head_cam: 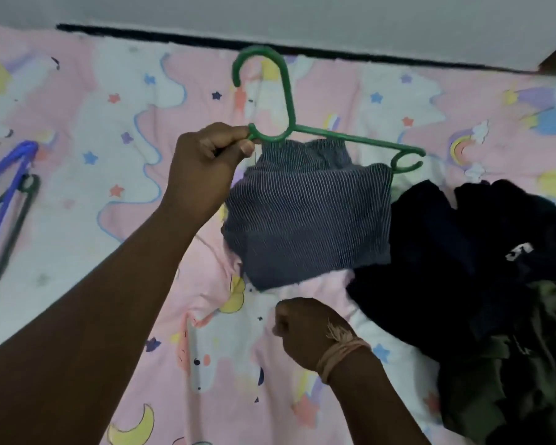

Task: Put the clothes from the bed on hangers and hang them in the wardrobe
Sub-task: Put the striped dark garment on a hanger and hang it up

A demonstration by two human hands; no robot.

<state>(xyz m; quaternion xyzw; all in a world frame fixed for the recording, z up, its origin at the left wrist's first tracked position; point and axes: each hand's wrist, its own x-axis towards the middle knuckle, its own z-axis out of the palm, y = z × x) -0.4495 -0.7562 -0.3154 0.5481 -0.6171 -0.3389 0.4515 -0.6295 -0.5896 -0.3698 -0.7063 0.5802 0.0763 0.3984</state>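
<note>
Striped garment (305, 220) hangs on the green hanger (334, 138), at 3 o'clock from the left hand (206, 162), which pinches the hanger's end; the right hand (302, 329), at 6 o'clock below it, is fisted, holding nothing visible. Dark clothes (479, 268) lie at 3 o'clock.

I see a home bedroom: a bed (77, 252) in a pink moon-and-star sheet against a pale wall (302, 17), heaped clothes (482, 284) and spare hangers (10, 194) on it.
</note>
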